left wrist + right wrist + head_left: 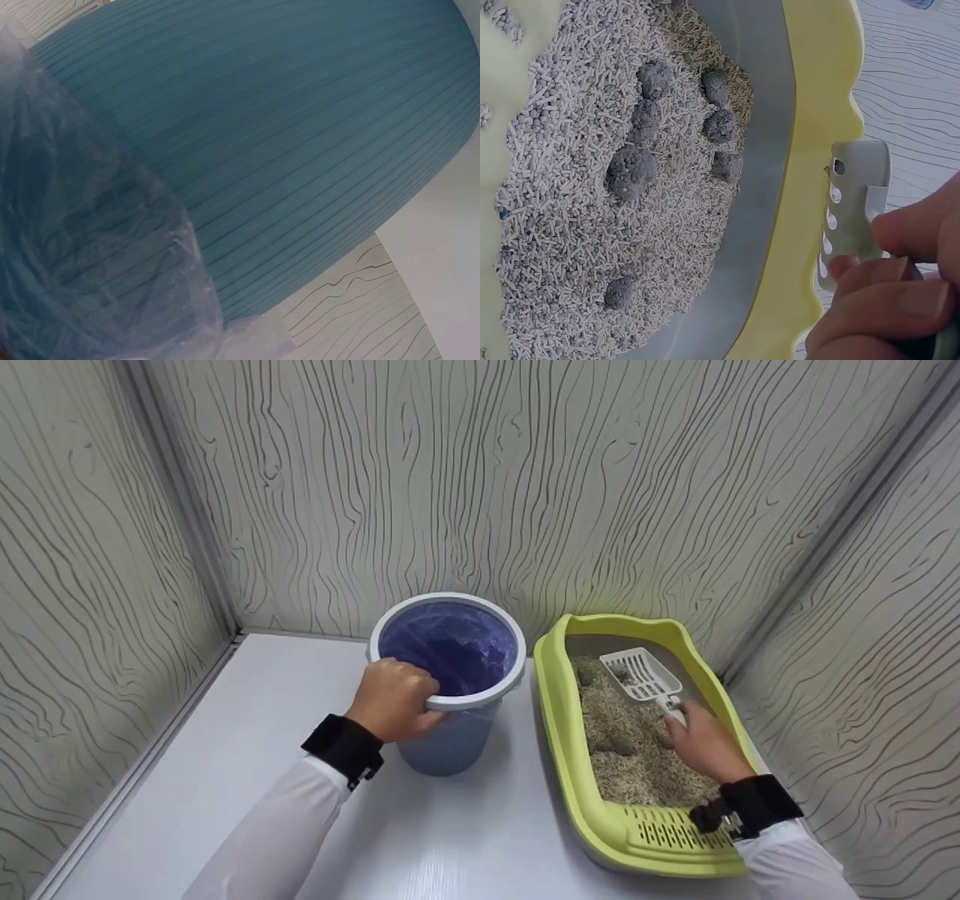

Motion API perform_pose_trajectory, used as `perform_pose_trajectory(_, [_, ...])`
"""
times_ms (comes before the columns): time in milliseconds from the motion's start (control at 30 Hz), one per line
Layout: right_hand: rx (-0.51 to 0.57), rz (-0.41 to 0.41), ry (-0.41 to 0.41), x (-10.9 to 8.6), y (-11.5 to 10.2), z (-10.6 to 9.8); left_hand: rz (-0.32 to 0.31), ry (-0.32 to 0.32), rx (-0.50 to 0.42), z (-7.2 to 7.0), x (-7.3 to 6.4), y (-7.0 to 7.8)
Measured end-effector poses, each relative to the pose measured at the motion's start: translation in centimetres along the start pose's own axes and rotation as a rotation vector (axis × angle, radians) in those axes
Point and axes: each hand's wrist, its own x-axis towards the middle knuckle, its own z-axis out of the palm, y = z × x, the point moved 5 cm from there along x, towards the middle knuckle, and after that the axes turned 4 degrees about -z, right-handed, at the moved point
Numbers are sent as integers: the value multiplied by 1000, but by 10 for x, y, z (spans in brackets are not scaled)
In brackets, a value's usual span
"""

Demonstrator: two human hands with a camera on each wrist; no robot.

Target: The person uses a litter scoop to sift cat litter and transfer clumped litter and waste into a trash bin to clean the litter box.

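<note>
My left hand [395, 701] grips the near rim of a blue-grey trash bin [446, 754], fingers curled over the white rim ring. A translucent purple liner [457, 649] lines the bin, and its loose edge hangs down the ribbed outside in the left wrist view. With my right hand [705, 742] I hold a white slotted litter scoop [664, 679] by its handle, above the yellow litter box [559, 735]. Something dark and clumped lies in the scoop. Pellet litter [562, 217] fills the box, with several round grey clumps [630, 174] on it.
Bin and litter box stand side by side on a white tabletop [225, 735]. Wood-grain panels [450, 495] rise behind and on both sides, joined by grey corner strips. A slotted yellow ledge [660, 829] forms the box's near end.
</note>
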Motion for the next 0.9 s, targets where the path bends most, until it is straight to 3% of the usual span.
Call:
perform_pose_trajectory(300, [34, -17, 36, 2, -7, -10, 1, -4, 2, -1, 0, 0])
perform_pose_trajectory(500, [-18, -26, 55, 1, -18, -22, 2, -6, 8, 0, -1, 0])
perform_pose_trajectory(900, [28, -20, 24, 2, -60, -47, -1, -4, 3, -1, 0, 1])
